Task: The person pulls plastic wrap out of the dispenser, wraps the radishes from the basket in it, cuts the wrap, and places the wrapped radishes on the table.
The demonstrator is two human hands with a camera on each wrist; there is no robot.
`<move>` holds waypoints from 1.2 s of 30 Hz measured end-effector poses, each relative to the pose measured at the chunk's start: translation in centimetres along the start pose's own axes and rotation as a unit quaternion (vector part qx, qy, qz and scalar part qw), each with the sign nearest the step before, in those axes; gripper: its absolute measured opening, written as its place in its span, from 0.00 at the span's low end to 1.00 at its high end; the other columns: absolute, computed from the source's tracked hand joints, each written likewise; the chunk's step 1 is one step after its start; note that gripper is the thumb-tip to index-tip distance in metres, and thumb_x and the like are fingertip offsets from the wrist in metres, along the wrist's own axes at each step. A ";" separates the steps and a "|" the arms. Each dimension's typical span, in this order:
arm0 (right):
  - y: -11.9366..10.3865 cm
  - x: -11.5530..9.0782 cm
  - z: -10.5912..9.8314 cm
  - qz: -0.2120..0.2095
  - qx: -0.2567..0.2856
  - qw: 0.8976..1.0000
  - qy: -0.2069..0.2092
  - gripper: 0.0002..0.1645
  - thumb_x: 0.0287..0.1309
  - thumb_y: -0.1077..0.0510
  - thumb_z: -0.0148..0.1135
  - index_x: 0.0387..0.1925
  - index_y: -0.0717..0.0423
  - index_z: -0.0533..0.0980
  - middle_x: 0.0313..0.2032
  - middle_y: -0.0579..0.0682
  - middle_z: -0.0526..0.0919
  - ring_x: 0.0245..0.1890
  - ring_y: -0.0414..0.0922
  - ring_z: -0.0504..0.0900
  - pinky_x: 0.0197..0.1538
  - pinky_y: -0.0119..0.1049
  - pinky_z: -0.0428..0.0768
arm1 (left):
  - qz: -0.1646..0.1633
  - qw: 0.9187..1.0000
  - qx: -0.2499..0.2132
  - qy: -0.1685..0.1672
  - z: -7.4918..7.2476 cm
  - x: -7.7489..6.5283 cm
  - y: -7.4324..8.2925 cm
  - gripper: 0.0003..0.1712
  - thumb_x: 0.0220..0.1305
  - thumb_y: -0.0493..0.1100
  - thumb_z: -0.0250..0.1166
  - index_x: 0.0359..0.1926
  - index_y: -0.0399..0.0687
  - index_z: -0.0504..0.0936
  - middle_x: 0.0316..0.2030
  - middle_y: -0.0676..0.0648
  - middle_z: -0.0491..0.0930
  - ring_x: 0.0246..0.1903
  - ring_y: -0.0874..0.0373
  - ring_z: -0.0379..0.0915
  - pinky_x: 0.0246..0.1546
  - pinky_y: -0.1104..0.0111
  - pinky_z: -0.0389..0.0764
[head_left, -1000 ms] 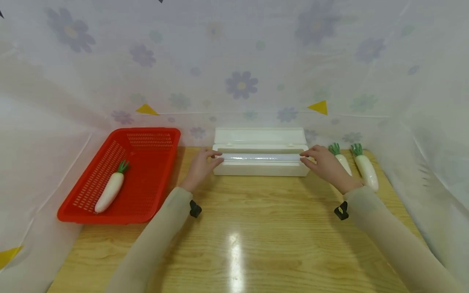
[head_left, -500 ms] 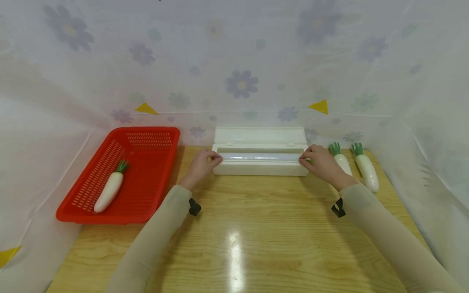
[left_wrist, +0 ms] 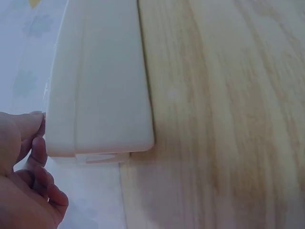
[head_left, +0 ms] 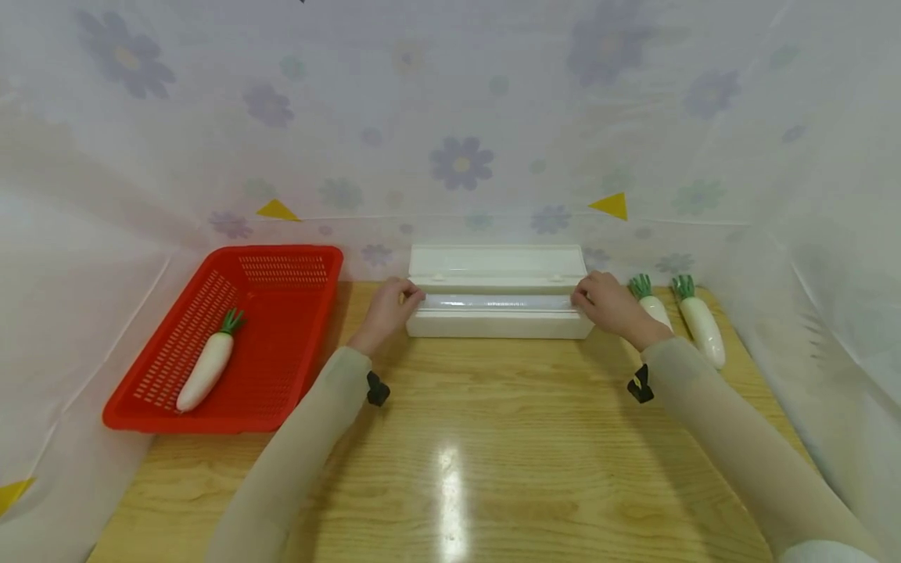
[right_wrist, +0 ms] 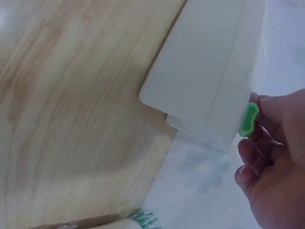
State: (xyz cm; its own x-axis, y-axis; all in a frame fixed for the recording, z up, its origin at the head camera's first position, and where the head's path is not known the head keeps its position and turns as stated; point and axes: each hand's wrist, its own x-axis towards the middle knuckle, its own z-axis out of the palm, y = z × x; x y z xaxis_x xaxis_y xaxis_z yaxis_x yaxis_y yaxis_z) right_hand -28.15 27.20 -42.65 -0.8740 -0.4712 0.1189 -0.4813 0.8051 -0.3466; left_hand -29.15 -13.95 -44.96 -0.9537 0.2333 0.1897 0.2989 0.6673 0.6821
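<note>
A long white plastic wrap box [head_left: 500,326] stands at the far side of the table, its lid [head_left: 497,259] raised at the back. Inside lies a shiny clear roll of plastic wrap [head_left: 498,302]. At the box's left end my left hand [head_left: 384,317] pinches the wrap's edge between thumb and finger. My right hand [head_left: 614,306] pinches at the opposite end; the film there is mostly hidden by the fingers. A small green piece [right_wrist: 249,119] sits by the right fingertips, against the box end. In the left wrist view, the left thumb [left_wrist: 26,125] meets the index finger beside the box.
A red plastic basket [head_left: 327,336] on the left holds one white radish [head_left: 207,369] with green tops. Two more radishes lie right of the box, the outer radish [head_left: 704,332] looking shiny. Behind the wooden table [head_left: 521,461] hangs a flowered sheet [head_left: 464,94].
Both hands have closed from loosely spread fingers into pinches at the box ends. The right hand and forearm shifted slightly left. The box, basket and radishes stay in place.
</note>
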 end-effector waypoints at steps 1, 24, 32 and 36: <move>0.0 0.2 -0.1 0.001 0.006 1.000 -0.001 0.14 0.77 0.63 0.53 0.41 0.69 0.82 0.39 0.63 0.79 0.42 0.60 0.75 0.50 0.58 0.74 | 0.005 1.000 0.001 0.003 -0.1 0.1 0.0 0.12 0.75 0.40 0.65 0.41 0.33 0.87 0.37 0.39 0.79 0.40 0.46 0.70 0.44 0.60 0.72; 1.1 0.0 -0.2 0.148 0.143 0.979 0.008 0.14 0.74 0.50 0.63 0.48 0.56 0.84 0.45 0.57 0.85 0.43 0.54 0.82 0.46 0.53 0.79 | -0.081 0.990 -0.114 0.005 -0.5 0.6 0.0 0.09 0.71 0.41 0.69 0.45 0.38 0.89 0.43 0.40 0.88 0.43 0.47 0.79 0.50 0.60 0.80; 1.3 0.3 -0.5 0.181 0.168 0.969 0.011 0.22 0.74 0.44 0.62 0.56 0.56 0.84 0.51 0.60 0.86 0.49 0.57 0.82 0.51 0.55 0.80 | -0.119 0.977 -0.168 0.050 -0.3 0.9 -0.2 0.12 0.70 0.42 0.71 0.49 0.42 0.91 0.46 0.41 0.88 0.48 0.47 0.80 0.55 0.56 0.80; 1.2 0.5 -0.9 0.188 0.179 0.966 0.013 0.25 0.74 0.43 0.62 0.55 0.58 0.84 0.55 0.62 0.85 0.56 0.61 0.80 0.59 0.59 0.78 | -0.129 0.974 -0.181 0.051 -0.6 1.1 -0.1 0.13 0.70 0.43 0.71 0.51 0.44 0.91 0.48 0.42 0.88 0.50 0.47 0.78 0.58 0.55 0.78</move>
State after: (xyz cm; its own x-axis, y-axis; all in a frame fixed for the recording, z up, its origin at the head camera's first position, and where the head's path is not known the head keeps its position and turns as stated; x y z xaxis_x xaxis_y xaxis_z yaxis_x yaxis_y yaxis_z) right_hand -29.19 28.28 -42.22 -0.9860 -0.1568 -0.0571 -0.0788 0.7392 -0.6688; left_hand -30.24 -14.18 -44.40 -0.9993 0.0070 0.0360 0.0358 0.3978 0.9168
